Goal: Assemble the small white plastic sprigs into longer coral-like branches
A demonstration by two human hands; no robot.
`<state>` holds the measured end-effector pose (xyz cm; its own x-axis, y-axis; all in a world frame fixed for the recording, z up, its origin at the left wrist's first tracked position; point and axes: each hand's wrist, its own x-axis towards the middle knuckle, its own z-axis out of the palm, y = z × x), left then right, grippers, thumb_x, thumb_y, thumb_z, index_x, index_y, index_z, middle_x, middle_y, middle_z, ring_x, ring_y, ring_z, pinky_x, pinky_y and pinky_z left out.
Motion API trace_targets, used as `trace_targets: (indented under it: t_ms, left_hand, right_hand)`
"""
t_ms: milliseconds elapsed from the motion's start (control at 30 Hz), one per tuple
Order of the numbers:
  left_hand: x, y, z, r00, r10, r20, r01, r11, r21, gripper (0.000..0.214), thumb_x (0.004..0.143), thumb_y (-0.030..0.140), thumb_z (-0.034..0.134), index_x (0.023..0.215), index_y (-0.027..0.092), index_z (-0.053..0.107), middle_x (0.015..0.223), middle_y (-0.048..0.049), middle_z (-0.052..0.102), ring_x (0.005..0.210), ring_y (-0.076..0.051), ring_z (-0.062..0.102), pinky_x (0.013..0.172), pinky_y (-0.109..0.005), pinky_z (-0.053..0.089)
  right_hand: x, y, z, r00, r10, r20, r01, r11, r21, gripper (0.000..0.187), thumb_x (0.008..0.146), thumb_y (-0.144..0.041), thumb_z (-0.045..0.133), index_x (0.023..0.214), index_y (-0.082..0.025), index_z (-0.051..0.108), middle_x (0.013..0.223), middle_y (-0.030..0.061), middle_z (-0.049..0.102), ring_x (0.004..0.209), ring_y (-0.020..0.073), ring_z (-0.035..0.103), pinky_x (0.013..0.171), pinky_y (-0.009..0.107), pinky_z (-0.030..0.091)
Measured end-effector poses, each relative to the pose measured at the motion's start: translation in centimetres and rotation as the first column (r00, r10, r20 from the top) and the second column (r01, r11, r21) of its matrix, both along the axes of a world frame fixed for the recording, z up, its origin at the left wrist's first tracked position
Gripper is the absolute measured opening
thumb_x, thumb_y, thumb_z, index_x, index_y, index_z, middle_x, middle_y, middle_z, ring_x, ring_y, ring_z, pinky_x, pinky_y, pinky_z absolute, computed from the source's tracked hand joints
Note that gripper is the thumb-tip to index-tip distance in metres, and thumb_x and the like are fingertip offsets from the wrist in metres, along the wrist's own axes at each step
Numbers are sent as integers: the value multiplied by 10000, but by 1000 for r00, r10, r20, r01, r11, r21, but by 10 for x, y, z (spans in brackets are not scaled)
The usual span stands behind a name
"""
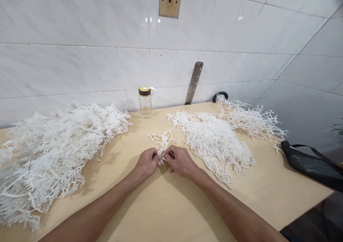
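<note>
A white branching plastic sprig [166,138] sits between my two hands over the middle of the table. My left hand [149,161] pinches its lower stem between thumb and fingers. Close beside it, my right hand [179,159] is closed in a pinch at the sprig's right side; its fingertips partly hide what they grip. Small white tips poke out below the fingers. To the right lies a pile of white branched pieces [214,138], and a much larger heap of similar pieces [61,149] spreads over the left side.
At the back of the tan table [166,213] stands a clear bottle [145,104] with a dark and yellow-green lid. A metal ruler [194,83] leans on the tiled wall. A black ring-shaped object [220,96] and a black mesh bag [311,163] are at the right.
</note>
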<state>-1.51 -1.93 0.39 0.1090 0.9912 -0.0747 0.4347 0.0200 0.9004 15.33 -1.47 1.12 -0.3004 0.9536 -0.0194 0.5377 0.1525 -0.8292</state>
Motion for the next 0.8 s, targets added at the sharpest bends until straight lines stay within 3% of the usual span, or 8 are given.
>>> trace_targets:
  t_ms: [133, 300, 400, 467, 567, 700, 800]
  left_hand:
    - [-1, -2, 0, 998, 5, 55, -5, 1000, -13, 277, 760, 435, 552, 627, 210, 463, 557, 41, 454, 545, -130, 404, 511, -249, 298]
    - [-2, -5, 1, 997, 5, 82, -4, 1000, -3, 244, 746, 358, 577, 598, 198, 468, 556, 44, 439, 549, -117, 390, 509, -240, 285]
    - [-1, -5, -2, 987, 56, 151, -54, 998, -13, 243, 755, 365, 588, 615, 200, 478, 513, 55, 444, 495, -105, 383, 487, -232, 284]
    - [0, -6, -4, 971, 72, 227, -66, 997, -34, 265, 778, 408, 585, 639, 205, 484, 469, 65, 444, 439, -96, 369, 461, -228, 287]
    - [1, -7, -6, 944, 58, 324, -48, 998, -40, 298, 792, 444, 592, 648, 206, 485, 432, 72, 449, 391, -86, 362, 436, -219, 300]
    - [1, -9, -5, 932, 32, 360, -38, 999, 8, 325, 809, 453, 605, 643, 196, 497, 443, 70, 463, 388, -74, 373, 437, -208, 313]
    - [1, -10, -4, 933, 21, 359, -36, 999, 36, 305, 812, 440, 615, 672, 184, 530, 480, 55, 497, 429, -82, 420, 458, -207, 337]
  right_hand:
    - [0, -1, -2, 999, 44, -26, -44, 999, -15, 110, 881, -252, 516, 860, -193, 607, 653, -32, 630, 453, 122, 651, 456, 201, 450]
    - [-3, 3, -6, 992, -116, 39, 111, 987, 116, 65, 809, -191, 559, 751, -206, 534, 579, -37, 587, 411, 117, 572, 475, 233, 427]
    - [3, 9, -9, 982, -183, -55, 184, 983, 6, 40, 800, -207, 548, 804, -211, 509, 554, -56, 565, 388, 125, 568, 430, 232, 409]
    - [8, 12, -11, 969, -174, -174, 151, 979, -136, 108, 813, -242, 538, 914, -204, 542, 568, -63, 579, 394, 126, 579, 400, 218, 385]
    - [12, 14, -10, 936, -110, -335, 8, 957, -291, 202, 835, -325, 577, 977, -182, 598, 586, -51, 595, 408, 102, 567, 386, 192, 310]
    - [11, 12, -7, 901, -34, -433, -131, 929, -346, 352, 837, -505, 647, 858, -155, 617, 631, -21, 622, 459, 83, 588, 428, 188, 295]
    - [10, 10, -5, 888, -31, -459, -163, 912, -377, 414, 836, -568, 642, 811, -157, 595, 652, -14, 633, 482, 84, 600, 450, 192, 298]
